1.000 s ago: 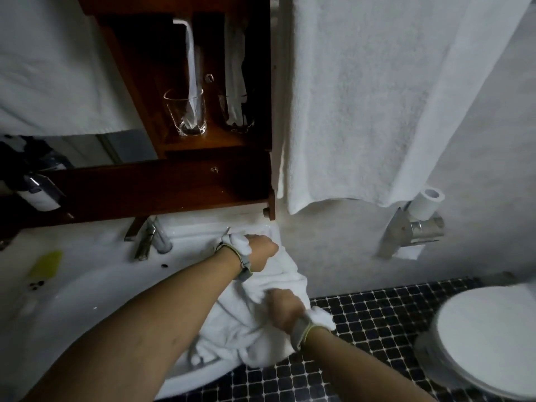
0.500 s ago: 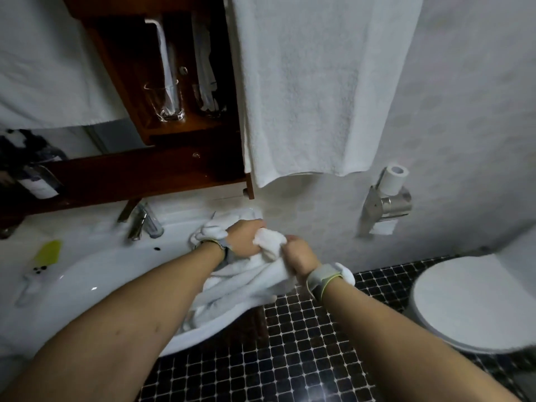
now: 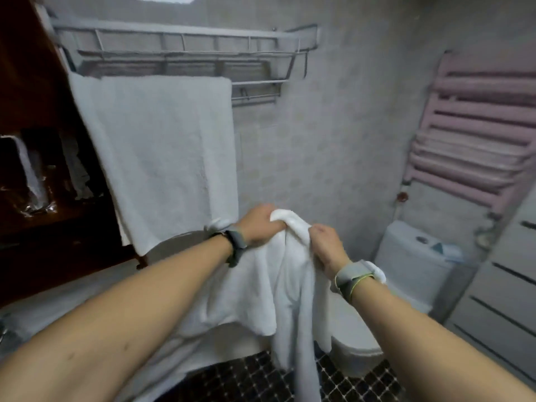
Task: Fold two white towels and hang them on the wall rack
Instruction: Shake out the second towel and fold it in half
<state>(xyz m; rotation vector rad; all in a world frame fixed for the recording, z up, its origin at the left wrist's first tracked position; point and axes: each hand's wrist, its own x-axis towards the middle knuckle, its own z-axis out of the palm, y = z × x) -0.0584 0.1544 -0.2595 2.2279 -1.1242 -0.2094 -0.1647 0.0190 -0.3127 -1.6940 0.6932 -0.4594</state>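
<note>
A crumpled white towel [image 3: 278,288] hangs in the air in front of me, its lower end reaching down toward the floor. My left hand [image 3: 259,224] grips its top edge on the left, and my right hand [image 3: 327,245] grips the same edge just to the right, the two hands close together. A second white towel [image 3: 162,152] hangs flat over the bar of the metal wall rack [image 3: 185,44] up on the wall, filling the bar's left part. The right end of the bar [image 3: 258,82] is bare.
A dark wooden cabinet [image 3: 32,111] stands at the left. The white washbasin [image 3: 72,303] lies under my left arm. A white toilet [image 3: 412,256] is at the right, below a pink wall radiator [image 3: 478,126]. Black mosaic tiles [image 3: 255,378] cover the floor.
Both hands have lifted the crumpled towel up off the washbasin and to the right. My view has risen, so the wall rack now shows.
</note>
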